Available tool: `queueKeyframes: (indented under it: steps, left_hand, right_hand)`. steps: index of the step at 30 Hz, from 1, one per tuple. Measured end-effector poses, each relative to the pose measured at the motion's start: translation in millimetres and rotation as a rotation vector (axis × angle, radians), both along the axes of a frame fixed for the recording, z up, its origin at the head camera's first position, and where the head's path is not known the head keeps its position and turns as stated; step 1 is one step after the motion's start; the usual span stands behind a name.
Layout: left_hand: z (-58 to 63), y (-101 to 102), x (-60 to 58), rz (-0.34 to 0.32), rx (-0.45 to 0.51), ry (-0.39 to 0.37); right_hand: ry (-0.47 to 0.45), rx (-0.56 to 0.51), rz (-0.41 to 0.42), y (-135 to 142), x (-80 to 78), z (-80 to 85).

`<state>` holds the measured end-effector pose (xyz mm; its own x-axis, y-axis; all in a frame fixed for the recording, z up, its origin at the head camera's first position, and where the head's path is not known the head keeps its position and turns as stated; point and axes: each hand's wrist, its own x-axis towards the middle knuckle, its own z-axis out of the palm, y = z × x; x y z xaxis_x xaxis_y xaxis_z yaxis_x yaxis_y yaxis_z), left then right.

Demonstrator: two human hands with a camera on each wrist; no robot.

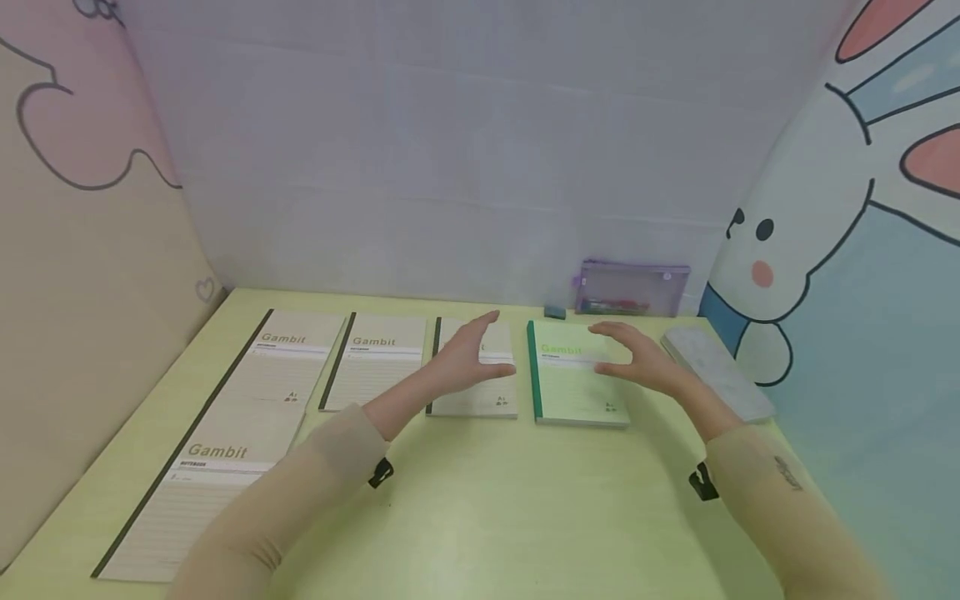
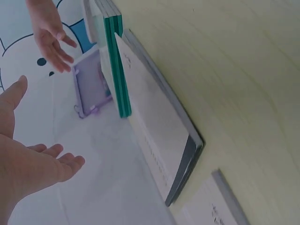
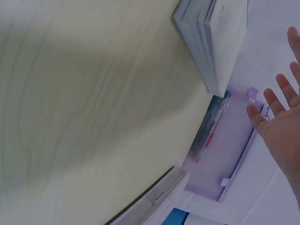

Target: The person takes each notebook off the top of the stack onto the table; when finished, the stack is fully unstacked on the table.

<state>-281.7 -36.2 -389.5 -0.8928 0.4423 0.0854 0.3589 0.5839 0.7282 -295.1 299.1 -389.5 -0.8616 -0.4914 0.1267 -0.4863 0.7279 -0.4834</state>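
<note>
- The green stack [image 1: 573, 390] lies flat on the table [image 1: 525, 508], its green spine on the left side; the left wrist view shows more than one spine, one upon another.
- Right hand [image 1: 643, 360]: empty, fingers spread from the thumb, above the green stack's right side; no contact can be made out.
- Left hand [image 1: 461, 364]: also empty and spread, above the white pad [image 1: 474, 398] just left of the green stack.
- Farther left of the green stack lie the second pad [image 1: 375, 375] and, beyond it, the far pads [image 1: 202, 508], all dark-spined.
- Behind the green stack: the eraser [image 1: 555, 312] and the purple pouch [image 1: 633, 289]. To its right, the pale case [image 1: 716, 372].
- Handling, as a judgement: the green stack should be moderately light, firm at the spine, floppier at the open edge, with smooth covers that may slide over each other.
- Best hold: both long sides, pinching every layer together; one cover alone would probably fan open.
</note>
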Motion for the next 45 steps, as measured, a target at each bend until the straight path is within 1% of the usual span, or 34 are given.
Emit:
queueKeyframes:
  steps: [6,10,12,15,18,20,25,30,36,41,45]
  left_hand:
    - [-22.8,33,-11.9,-0.033,0.03,-0.069]
    - [-39.0,52,-19.4,-0.041,0.03,-0.107]
    - [-46.7,60,-23.2,-0.039,0.002,-0.109]
    - [-55.5,69,-28.6,-0.045,-0.067,-0.08]
    - [-61.3,73,-32.6,-0.055,-0.136,-0.056]
    - [-64.5,74,-34.8,-0.062,-0.166,-0.062]
    - [-68.7,74,-36.0,-0.083,-0.215,-0.09]
    - [-66.3,74,-34.2,-0.102,-0.229,-0.083]
    - [-63.4,74,-32.6,-0.11,-0.245,-0.078]
    - [-63.5,74,-31.4,-0.13,-0.242,-0.06]
    - [-61.1,73,-28.8,-0.144,-0.204,-0.051]
  right_hand:
    - [-0.086,-0.032,-0.068,24,-10.6,-20.5]
    - [-0.144,-0.036,-0.087,33,-16.5,-30.7]
    - [-0.165,-0.032,-0.084,35,-19.0,-35.1]
    - [-0.178,-0.014,-0.078,36,-22.5,-40.6]
    - [-0.189,-0.008,-0.081,36,-25.1,-44.8]
    - [-0.201,-0.015,-0.074,35,-25.8,-46.3]
    - [-0.231,-0.02,-0.05,32,-26.1,-50.9]
    - [-0.218,0.024,-0.061,33,-27.1,-54.7]
    - [-0.213,0.038,-0.065,33,-27.9,-55.8]
    - [-0.19,0.057,-0.053,34,-26.8,-57.8]
    - [-0.167,0.063,-0.05,33,-26.2,-59.2]
